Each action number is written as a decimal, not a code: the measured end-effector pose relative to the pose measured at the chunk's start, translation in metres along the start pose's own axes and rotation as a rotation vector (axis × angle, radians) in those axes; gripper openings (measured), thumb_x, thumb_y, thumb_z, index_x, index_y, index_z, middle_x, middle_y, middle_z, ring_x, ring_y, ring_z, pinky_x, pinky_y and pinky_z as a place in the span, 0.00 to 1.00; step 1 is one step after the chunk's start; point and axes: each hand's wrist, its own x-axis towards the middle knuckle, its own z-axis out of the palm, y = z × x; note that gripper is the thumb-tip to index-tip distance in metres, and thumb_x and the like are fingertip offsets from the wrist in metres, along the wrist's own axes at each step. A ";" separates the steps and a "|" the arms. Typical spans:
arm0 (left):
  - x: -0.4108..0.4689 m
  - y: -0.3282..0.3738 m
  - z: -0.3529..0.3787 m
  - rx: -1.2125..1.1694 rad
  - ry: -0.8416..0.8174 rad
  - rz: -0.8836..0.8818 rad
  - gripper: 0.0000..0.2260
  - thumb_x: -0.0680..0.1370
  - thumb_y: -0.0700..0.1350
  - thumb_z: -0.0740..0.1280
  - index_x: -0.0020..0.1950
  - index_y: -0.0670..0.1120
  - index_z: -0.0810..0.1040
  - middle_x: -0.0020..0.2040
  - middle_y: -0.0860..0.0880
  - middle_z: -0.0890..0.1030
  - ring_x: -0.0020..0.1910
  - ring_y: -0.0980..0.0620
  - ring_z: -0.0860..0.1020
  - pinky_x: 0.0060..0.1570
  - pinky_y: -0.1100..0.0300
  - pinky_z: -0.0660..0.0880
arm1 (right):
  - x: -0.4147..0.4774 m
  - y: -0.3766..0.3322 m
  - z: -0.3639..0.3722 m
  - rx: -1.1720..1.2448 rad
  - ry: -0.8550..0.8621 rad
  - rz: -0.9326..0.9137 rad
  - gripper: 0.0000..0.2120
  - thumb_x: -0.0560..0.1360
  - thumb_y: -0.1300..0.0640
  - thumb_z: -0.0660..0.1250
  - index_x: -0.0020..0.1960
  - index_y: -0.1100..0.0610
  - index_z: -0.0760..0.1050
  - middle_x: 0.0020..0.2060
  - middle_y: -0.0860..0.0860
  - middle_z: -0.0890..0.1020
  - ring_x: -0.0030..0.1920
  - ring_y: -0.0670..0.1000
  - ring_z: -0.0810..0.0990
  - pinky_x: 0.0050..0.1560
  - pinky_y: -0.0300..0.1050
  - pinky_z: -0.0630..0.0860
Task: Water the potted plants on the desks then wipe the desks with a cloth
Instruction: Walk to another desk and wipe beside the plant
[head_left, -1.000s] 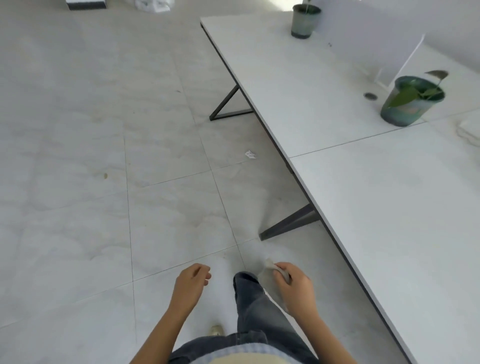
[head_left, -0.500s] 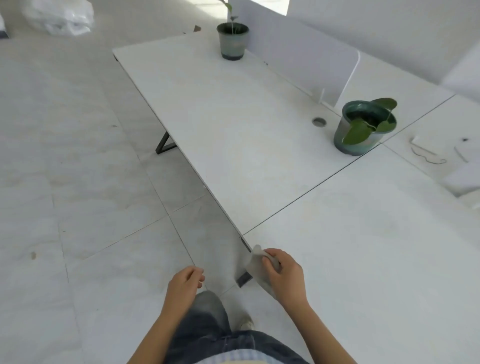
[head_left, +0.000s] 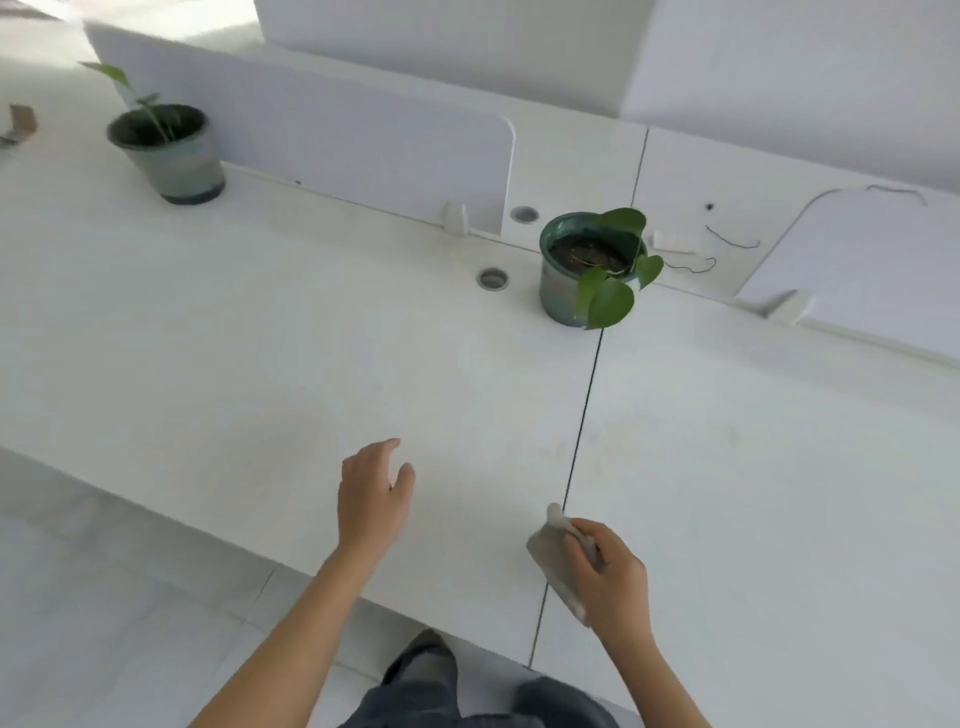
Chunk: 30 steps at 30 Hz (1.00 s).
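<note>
Cloth in hand, wiping about to start.
The right hand (head_left: 613, 574) gripped the grey cloth (head_left: 553, 556) above the desk (head_left: 260, 364) edge; the left hand (head_left: 371, 499) hovered released. Next, likely press it flat, then sweep toward the near pot (head_left: 563, 291) and far pot (head_left: 171, 156).

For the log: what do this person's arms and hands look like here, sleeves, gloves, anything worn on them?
Both forearms are bare up to the bottom edge of the picture, with no sleeve in view. The left hand and the right hand wear no gloves, and no watch, ring or bracelet shows on either. Lower down, dark grey trousers can be seen.
</note>
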 end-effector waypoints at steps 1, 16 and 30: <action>0.021 0.001 0.007 0.116 -0.044 0.050 0.18 0.78 0.43 0.59 0.68 0.42 0.68 0.69 0.44 0.70 0.69 0.44 0.63 0.63 0.52 0.63 | 0.002 -0.002 0.002 0.013 0.046 0.025 0.09 0.75 0.61 0.63 0.53 0.56 0.79 0.44 0.49 0.80 0.52 0.54 0.77 0.51 0.45 0.73; 0.106 -0.010 0.050 0.618 -0.239 0.136 0.28 0.70 0.55 0.53 0.60 0.40 0.77 0.62 0.35 0.76 0.60 0.32 0.75 0.55 0.38 0.72 | 0.192 -0.049 -0.076 -0.360 0.408 -0.056 0.27 0.73 0.46 0.53 0.71 0.50 0.60 0.71 0.54 0.65 0.72 0.57 0.57 0.68 0.58 0.55; 0.113 -0.015 0.060 0.657 -0.133 0.113 0.25 0.68 0.56 0.55 0.61 0.46 0.72 0.62 0.39 0.77 0.59 0.37 0.77 0.57 0.50 0.59 | 0.333 -0.015 -0.035 -0.728 0.038 0.228 0.30 0.74 0.43 0.52 0.72 0.39 0.43 0.76 0.54 0.40 0.74 0.57 0.36 0.71 0.62 0.37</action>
